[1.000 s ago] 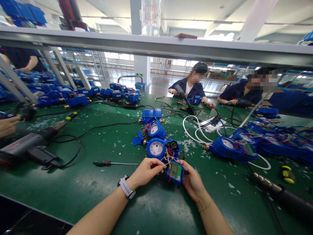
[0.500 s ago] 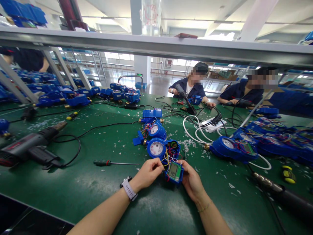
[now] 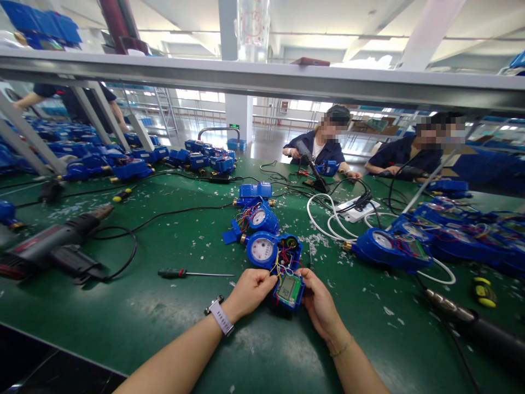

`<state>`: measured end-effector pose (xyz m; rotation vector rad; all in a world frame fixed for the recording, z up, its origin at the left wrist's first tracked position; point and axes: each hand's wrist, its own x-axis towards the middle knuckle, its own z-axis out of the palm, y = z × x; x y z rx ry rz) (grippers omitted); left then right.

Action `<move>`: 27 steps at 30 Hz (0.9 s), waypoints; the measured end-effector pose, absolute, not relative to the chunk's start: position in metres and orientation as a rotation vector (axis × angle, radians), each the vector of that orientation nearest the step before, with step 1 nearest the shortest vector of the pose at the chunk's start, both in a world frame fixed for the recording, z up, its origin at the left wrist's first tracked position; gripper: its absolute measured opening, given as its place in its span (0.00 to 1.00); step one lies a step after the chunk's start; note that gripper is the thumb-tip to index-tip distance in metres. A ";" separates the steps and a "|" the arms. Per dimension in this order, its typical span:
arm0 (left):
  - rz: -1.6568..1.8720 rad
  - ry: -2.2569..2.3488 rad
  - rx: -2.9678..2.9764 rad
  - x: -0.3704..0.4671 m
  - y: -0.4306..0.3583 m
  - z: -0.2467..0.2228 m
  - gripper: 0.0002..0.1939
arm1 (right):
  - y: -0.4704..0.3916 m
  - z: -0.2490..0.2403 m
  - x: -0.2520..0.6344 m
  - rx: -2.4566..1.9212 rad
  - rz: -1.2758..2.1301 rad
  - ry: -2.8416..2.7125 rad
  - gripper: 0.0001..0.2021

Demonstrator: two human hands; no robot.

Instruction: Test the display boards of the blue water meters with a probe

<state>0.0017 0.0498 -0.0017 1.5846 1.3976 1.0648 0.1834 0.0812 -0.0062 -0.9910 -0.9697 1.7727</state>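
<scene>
In front of me a blue water meter (image 3: pixel 262 247) lies with its housing open, its round white dial facing up. Coloured wires (image 3: pixel 286 264) run from it to a blue display cover (image 3: pixel 289 291) that carries a green circuit board and a small screen. My right hand (image 3: pixel 319 300) grips the cover's right edge, thumb on top. At the cover's left edge, my left hand (image 3: pixel 252 293) is closed, fingertips pinched by the wires; what lies between them is hidden. Just beyond sits another opened water meter (image 3: pixel 259 217).
A screwdriver (image 3: pixel 172 273) and a heat gun (image 3: pixel 53 246) lie to the left. Several meters (image 3: pixel 385 246) and a black-handled tool (image 3: pixel 471 323) are on the right, near white cable loops (image 3: pixel 328 219). Two co-workers (image 3: pixel 320 142) sit across the green table (image 3: pixel 164 323); a shelf (image 3: pixel 254 74) spans above.
The display cover has shifted slightly left and turned a little in my hands. My left hand has moved slightly right, closer against the cover. At far left, a person has moved an arm.
</scene>
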 end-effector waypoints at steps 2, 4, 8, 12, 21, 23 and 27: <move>1.071 1.392 1.587 0.002 0.050 -0.004 0.25 | 0.081 -0.007 0.184 -0.994 1.771 -0.970 0.11; 1.086 1.384 1.578 0.002 0.050 -0.005 0.25 | 0.081 -0.008 0.184 -0.994 1.770 -0.965 0.11; 1.104 1.341 1.510 0.004 0.049 -0.003 0.25 | 0.082 -0.008 0.184 -0.991 1.774 -0.950 0.10; 1.088 1.244 1.406 0.003 0.050 0.000 0.26 | 0.083 -0.006 0.183 -0.973 1.786 -0.915 0.10; 1.098 1.100 1.265 -0.002 0.053 0.003 0.27 | 0.085 -0.001 0.184 -0.977 1.811 -0.784 0.12; 1.098 1.083 1.258 -0.002 0.053 0.004 0.26 | 0.085 -0.001 0.183 -0.980 1.810 -0.765 0.13; 1.093 1.071 1.248 -0.002 0.053 0.005 0.23 | 0.084 -0.002 0.183 -0.979 1.810 -0.741 0.14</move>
